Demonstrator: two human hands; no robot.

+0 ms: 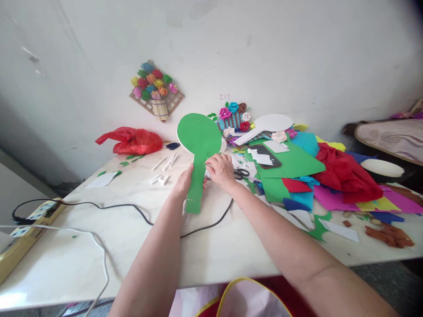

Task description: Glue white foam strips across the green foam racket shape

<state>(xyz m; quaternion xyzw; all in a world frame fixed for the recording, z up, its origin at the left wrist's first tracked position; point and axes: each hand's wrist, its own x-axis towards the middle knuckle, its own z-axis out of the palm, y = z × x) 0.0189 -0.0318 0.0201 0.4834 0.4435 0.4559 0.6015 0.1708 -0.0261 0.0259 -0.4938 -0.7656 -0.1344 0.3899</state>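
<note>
A green paddle-shaped cutout (199,134) with a round head and long handle stands above the table, backed by a white piece whose edge shows at left and right. My left hand (184,181) grips its handle from the left, fingers mostly behind it. At the handle's right edge, my right hand (219,171) is closed in a pinch near the neck; whether a small scrap is between the fingertips is too small to tell. Several white glue sticks (159,179) lie left of my hands. Black-handled scissors (242,173) rest just beyond my right wrist.
A red plastic bag (134,140) lies at back left, a power strip (31,233) at the left edge. A black cable (124,205) crosses the table. A white paddle-shaped cutout (273,121), green sheets (297,160) and red crumpled paper (345,174) pile up on the right.
</note>
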